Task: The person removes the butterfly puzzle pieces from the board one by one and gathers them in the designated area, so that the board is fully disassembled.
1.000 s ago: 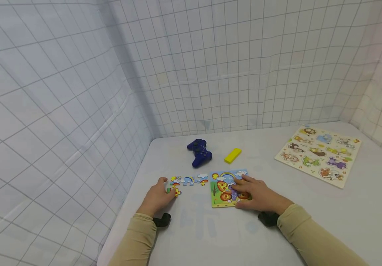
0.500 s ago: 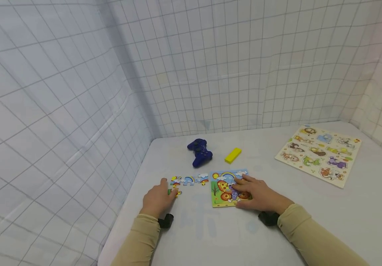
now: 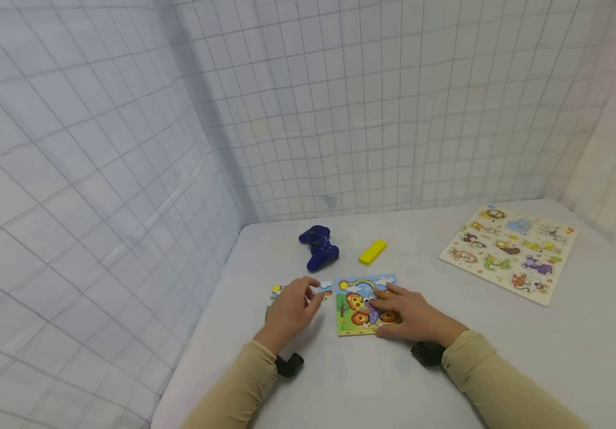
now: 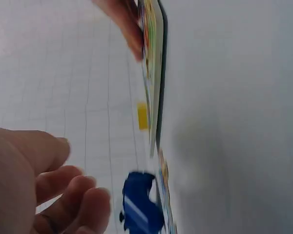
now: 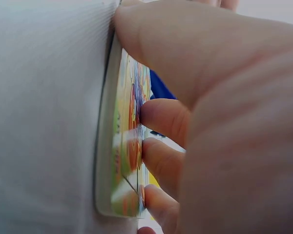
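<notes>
My right hand (image 3: 415, 314) rests on a small butterfly puzzle board (image 3: 347, 308), fingers spread across its picture. In the right wrist view its fingertips (image 5: 158, 158) touch the board's face, with the thumb at the near edge. My left hand (image 3: 292, 308) hovers left of the board, above a row of loose jigsaw pieces (image 3: 276, 291), and hides most of them. One cloud piece (image 3: 326, 285) shows beyond its fingertips, close to the board's left edge. In the left wrist view the left thumb (image 4: 46, 146) and fingers bend loosely with nothing between them.
A blue game controller (image 3: 319, 247) lies behind the pieces, with a yellow block (image 3: 373, 252) to its right. A larger animal puzzle board (image 3: 533, 280) lies at the far right. Grid-patterned white cloth walls (image 3: 340, 119) stand at the left, back and right of the white table.
My left hand has left the lower-left piece, rising and moving right over the row of pieces. The right hand stays on the puzzle board. The head view has shifted slightly.
</notes>
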`<state>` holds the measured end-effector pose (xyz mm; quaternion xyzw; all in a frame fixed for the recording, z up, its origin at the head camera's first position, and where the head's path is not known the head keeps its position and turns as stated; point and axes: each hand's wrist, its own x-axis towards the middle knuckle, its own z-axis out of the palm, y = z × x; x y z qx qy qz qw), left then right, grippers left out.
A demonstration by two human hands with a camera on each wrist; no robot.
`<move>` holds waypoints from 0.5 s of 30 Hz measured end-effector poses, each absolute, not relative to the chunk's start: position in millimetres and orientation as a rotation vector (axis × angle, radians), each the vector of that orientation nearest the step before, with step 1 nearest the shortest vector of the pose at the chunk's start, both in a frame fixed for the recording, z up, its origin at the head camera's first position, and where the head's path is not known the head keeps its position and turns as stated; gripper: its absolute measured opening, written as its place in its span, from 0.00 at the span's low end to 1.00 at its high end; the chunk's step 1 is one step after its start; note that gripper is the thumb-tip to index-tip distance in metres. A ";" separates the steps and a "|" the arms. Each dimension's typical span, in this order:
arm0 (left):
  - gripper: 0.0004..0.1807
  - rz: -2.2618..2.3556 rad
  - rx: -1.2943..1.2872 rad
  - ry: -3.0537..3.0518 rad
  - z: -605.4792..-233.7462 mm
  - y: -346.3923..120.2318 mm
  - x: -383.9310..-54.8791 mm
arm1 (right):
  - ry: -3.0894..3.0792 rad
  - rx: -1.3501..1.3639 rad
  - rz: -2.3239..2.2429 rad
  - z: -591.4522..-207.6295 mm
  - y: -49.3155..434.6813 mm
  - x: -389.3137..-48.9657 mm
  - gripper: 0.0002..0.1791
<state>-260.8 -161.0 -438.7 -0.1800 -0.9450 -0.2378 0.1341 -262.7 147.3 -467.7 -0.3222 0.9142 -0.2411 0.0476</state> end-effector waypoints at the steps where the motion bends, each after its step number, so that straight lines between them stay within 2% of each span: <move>1: 0.15 -0.728 -0.583 -2.784 -439.8 -151.9 -263.5 | 2.787 -0.980 -0.736 -467.5 146.0 -263.2 0.38; 6: 0.14 -0.840 -0.728 -2.971 -448.7 -115.4 -282.8 | 2.806 -0.980 -0.740 -467.8 143.3 -265.2 0.38; 15: 0.09 -0.758 -0.567 -2.964 -472.9 -93.5 -294.0 | 2.819 -1.011 -0.744 -470.4 146.4 -262.5 0.38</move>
